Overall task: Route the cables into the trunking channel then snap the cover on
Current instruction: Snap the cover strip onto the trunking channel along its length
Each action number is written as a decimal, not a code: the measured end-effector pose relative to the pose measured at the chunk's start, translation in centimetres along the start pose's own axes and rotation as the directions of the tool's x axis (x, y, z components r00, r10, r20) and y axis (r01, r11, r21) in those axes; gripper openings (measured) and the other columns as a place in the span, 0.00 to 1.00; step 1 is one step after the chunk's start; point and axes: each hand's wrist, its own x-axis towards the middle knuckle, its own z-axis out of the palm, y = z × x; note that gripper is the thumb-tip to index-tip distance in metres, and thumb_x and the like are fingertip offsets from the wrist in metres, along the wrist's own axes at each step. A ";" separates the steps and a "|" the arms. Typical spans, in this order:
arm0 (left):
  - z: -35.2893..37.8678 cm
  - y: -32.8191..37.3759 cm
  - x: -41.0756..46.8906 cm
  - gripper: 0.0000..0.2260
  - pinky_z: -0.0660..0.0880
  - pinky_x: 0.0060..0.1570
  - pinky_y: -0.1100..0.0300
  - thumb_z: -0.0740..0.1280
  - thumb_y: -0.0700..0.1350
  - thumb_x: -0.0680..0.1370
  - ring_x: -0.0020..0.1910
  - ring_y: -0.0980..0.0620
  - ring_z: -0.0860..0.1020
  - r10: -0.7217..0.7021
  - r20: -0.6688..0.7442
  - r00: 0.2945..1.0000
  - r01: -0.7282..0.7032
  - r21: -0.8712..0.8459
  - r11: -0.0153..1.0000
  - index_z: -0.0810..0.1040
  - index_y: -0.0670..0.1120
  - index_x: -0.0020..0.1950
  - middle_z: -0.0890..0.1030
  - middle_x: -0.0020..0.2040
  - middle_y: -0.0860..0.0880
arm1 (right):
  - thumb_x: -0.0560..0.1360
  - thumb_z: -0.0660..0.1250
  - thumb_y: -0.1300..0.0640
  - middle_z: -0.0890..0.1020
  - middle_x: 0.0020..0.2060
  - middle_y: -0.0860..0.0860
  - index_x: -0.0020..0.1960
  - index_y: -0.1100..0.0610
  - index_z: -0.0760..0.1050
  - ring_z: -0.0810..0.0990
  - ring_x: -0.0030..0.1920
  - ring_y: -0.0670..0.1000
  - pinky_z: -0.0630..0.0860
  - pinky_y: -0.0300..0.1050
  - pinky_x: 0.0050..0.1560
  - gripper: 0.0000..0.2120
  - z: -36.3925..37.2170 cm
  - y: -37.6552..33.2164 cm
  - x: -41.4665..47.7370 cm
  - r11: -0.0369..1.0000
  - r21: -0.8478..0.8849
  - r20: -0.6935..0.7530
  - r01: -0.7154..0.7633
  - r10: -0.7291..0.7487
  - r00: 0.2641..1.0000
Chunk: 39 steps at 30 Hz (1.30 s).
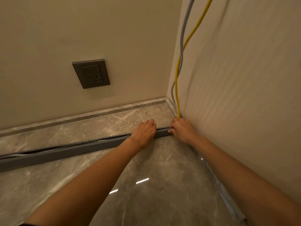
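A long grey trunking channel (pixel 68 151) lies across the marble floor from the left edge to the right wall. Its grey cover (pixel 104 141) sits on top near my hands and gapes open toward the left, where a pale grey cable (pixel 14 155) shows inside. A yellow cable (pixel 177 82) and a grey cable (pixel 173 88) hang down the wall corner. My left hand (pixel 144 130) presses flat on the cover. At the channel's right end, my right hand (pixel 181 128) grips it where the hanging cables come down.
A grey wall socket (pixel 91 73) is on the back wall above a marble skirting ledge (pixel 81 116). The textured right wall (pixel 241 95) stands close beside my right arm, with a skirting strip (pixel 228 198) along its base. Glossy marble floor (pixel 146 185) lies under my forearms.
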 end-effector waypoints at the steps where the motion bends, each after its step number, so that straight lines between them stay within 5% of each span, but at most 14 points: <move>1: 0.0 0.1 0.0 0.12 0.71 0.56 0.54 0.57 0.38 0.80 0.58 0.43 0.72 -0.005 0.000 1.000 0.005 0.009 1.000 0.68 0.38 0.63 0.71 0.61 0.40 | 0.76 0.63 0.56 0.79 0.55 0.57 0.53 0.61 0.78 0.76 0.56 0.57 0.72 0.50 0.58 0.11 -0.1 0.1 0.0 1.000 0.013 0.015 0.003 -0.003 1.000; 15: -1.6 0.2 0.4 0.12 0.71 0.57 0.53 0.60 0.40 0.79 0.58 0.42 0.73 -0.013 0.115 0.993 0.021 -0.067 0.998 0.70 0.37 0.61 0.74 0.61 0.38 | 0.74 0.67 0.58 0.75 0.55 0.58 0.50 0.63 0.72 0.74 0.51 0.54 0.72 0.49 0.56 0.10 -0.5 0.3 0.0 0.984 0.172 0.087 -0.033 0.018 0.996; 20: -1.7 0.4 0.0 0.12 0.70 0.57 0.54 0.59 0.40 0.79 0.58 0.43 0.73 0.011 0.113 0.993 -0.004 -0.068 0.998 0.69 0.37 0.62 0.74 0.61 0.38 | 0.72 0.69 0.58 0.72 0.64 0.59 0.68 0.59 0.63 0.70 0.64 0.58 0.70 0.53 0.65 0.27 -0.5 0.3 0.2 0.983 0.185 0.163 -0.001 -0.030 0.986; 26: -1.3 0.9 -0.5 0.12 0.70 0.58 0.54 0.59 0.39 0.80 0.59 0.42 0.72 0.009 0.103 0.995 -0.006 -0.031 0.999 0.69 0.37 0.62 0.73 0.61 0.38 | 0.72 0.69 0.56 0.77 0.55 0.58 0.58 0.60 0.76 0.71 0.60 0.56 0.68 0.51 0.60 0.15 -0.7 0.1 0.4 0.993 0.092 0.224 0.077 -0.096 0.970; 39: -1.3 1.0 -0.6 0.11 0.70 0.55 0.52 0.63 0.41 0.77 0.57 0.42 0.74 -0.066 0.055 0.996 0.069 -0.046 0.997 0.72 0.38 0.58 0.76 0.59 0.39 | 0.70 0.71 0.56 0.79 0.53 0.57 0.56 0.59 0.78 0.72 0.58 0.55 0.69 0.49 0.59 0.16 -0.4 0.0 -0.3 0.990 0.097 0.120 0.107 -0.119 0.986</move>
